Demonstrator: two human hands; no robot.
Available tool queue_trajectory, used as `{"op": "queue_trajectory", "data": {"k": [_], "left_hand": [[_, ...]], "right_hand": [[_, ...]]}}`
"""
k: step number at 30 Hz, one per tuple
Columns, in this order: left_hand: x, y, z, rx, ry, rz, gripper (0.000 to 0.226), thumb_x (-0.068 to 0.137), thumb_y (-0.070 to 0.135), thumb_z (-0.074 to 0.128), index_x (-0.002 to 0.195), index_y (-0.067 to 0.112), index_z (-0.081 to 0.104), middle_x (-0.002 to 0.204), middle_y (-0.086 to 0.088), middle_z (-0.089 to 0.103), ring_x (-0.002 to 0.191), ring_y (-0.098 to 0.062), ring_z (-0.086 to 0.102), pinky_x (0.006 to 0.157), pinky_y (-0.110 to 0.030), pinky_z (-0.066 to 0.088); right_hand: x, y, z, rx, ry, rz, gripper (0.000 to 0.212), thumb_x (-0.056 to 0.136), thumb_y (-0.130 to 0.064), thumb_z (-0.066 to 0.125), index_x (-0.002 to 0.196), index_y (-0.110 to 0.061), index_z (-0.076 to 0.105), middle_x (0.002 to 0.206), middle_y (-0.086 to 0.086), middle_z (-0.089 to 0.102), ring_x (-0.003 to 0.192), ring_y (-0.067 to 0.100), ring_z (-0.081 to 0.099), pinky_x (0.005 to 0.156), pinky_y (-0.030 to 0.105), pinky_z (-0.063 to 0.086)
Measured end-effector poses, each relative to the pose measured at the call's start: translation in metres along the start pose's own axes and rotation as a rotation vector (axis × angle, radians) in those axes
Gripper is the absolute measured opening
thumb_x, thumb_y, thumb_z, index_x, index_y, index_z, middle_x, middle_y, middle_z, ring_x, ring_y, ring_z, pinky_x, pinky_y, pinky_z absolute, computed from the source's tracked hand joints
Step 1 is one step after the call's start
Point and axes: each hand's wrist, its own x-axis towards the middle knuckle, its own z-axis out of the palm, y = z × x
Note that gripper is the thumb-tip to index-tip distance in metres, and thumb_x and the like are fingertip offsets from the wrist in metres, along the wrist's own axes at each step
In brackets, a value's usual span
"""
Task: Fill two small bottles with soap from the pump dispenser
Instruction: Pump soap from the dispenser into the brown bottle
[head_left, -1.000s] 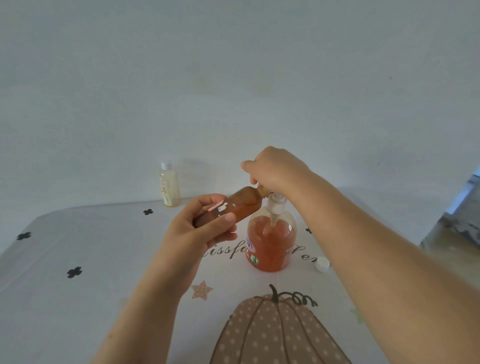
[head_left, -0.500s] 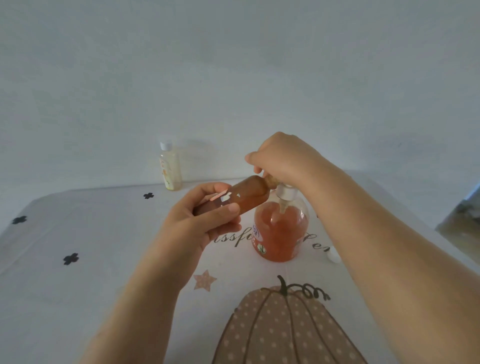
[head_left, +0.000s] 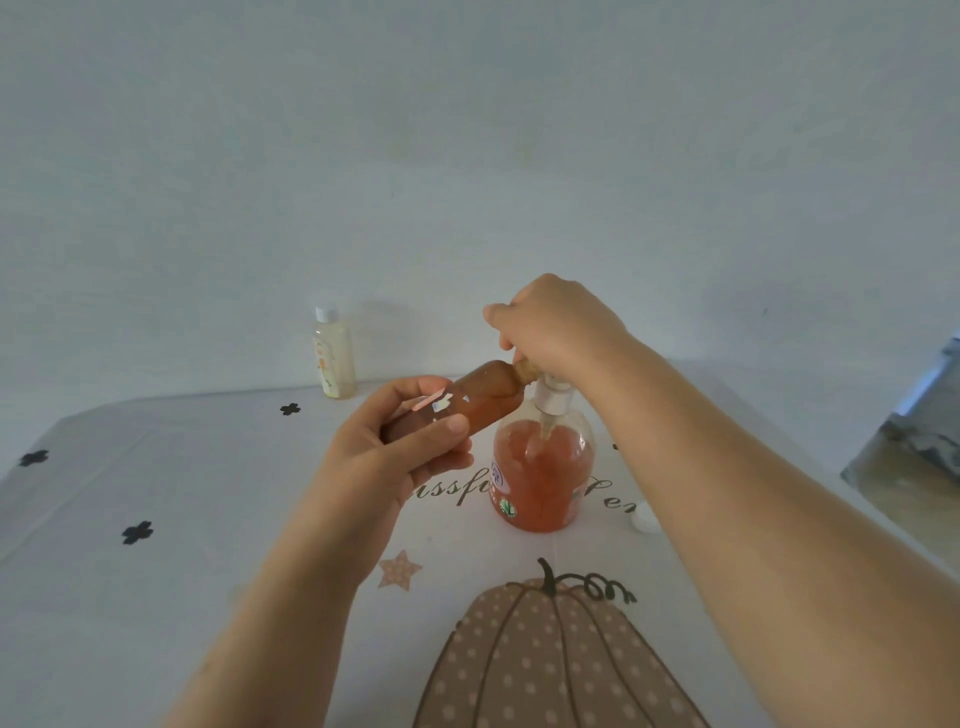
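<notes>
A tilted small bottle (head_left: 483, 402) is gripped by the left hand (head_left: 395, 457) at the spout of the pump dispenser (head_left: 540, 473), whose head is clasped by the curled right hand (head_left: 556, 327).

Glossy, seemingly plastic pump dispenser (head_left: 540, 478)

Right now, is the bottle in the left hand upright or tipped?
Tipped: the small bottle slants, neck raised toward the pump dispenser.

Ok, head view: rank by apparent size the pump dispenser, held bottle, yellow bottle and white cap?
1. pump dispenser
2. held bottle
3. yellow bottle
4. white cap
The yellow bottle stands farther back, so its rank against the held bottle is unsure.
</notes>
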Motion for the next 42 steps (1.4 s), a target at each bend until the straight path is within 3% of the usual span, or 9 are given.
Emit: {"op": "queue_trajectory", "data": {"k": [5,12,21,25,35,42], "left_hand": [[-0.002,0.001,0.004,0.005,0.019,0.02,0.035,0.068,0.009,0.074,0.102,0.009,0.066,0.089,-0.007,0.071,0.073,-0.023,0.067,0.075,-0.03,0.057],[-0.003,0.002,0.003,0.004,0.016,0.011,0.036,0.067,0.009,0.074,0.103,0.009,0.065,0.089,-0.006,0.071,0.074,-0.022,0.067,0.073,-0.029,0.058],[0.0,0.001,-0.001,0.027,-0.009,0.0,0.034,0.067,0.007,0.073,0.101,0.009,0.065,0.089,-0.009,0.07,0.075,-0.023,0.066,0.069,-0.027,0.056],[0.002,-0.002,-0.005,0.041,-0.022,-0.004,0.035,0.068,0.007,0.073,0.102,0.009,0.066,0.088,-0.009,0.07,0.074,-0.023,0.066,0.07,-0.028,0.057],[0.004,-0.004,-0.009,0.062,-0.016,-0.013,0.036,0.067,0.007,0.073,0.103,0.009,0.065,0.085,-0.008,0.071,0.072,-0.024,0.066,0.071,-0.029,0.057],[0.002,-0.001,-0.006,0.053,-0.001,-0.012,0.038,0.067,0.008,0.074,0.104,0.009,0.066,0.088,-0.008,0.071,0.073,-0.024,0.067,0.071,-0.027,0.056]], "right_hand": [[-0.001,-0.005,-0.008,-0.016,-0.05,0.006,0.034,0.095,-0.038,0.049,0.098,-0.012,0.071,0.086,0.005,0.076,0.086,0.026,0.073,0.085,0.036,0.056],[-0.001,-0.006,-0.005,-0.021,-0.04,-0.006,0.033,0.095,-0.037,0.05,0.096,-0.012,0.072,0.088,0.003,0.076,0.083,0.024,0.072,0.077,0.033,0.054],[0.003,-0.002,0.0,-0.039,-0.068,0.042,0.037,0.095,-0.043,0.048,0.095,-0.015,0.072,0.078,0.002,0.071,0.075,0.023,0.066,0.071,0.032,0.046],[0.004,0.001,0.003,-0.011,-0.081,0.063,0.039,0.095,-0.045,0.047,0.094,-0.015,0.072,0.076,0.003,0.074,0.083,0.024,0.072,0.08,0.034,0.051],[0.006,0.005,0.01,-0.017,-0.093,0.046,0.033,0.093,-0.042,0.051,0.096,-0.016,0.071,0.083,0.004,0.074,0.08,0.027,0.072,0.088,0.037,0.055],[0.003,0.003,0.006,-0.044,-0.062,0.043,0.035,0.094,-0.042,0.05,0.096,-0.016,0.072,0.08,0.003,0.073,0.081,0.024,0.07,0.073,0.032,0.049]]}}
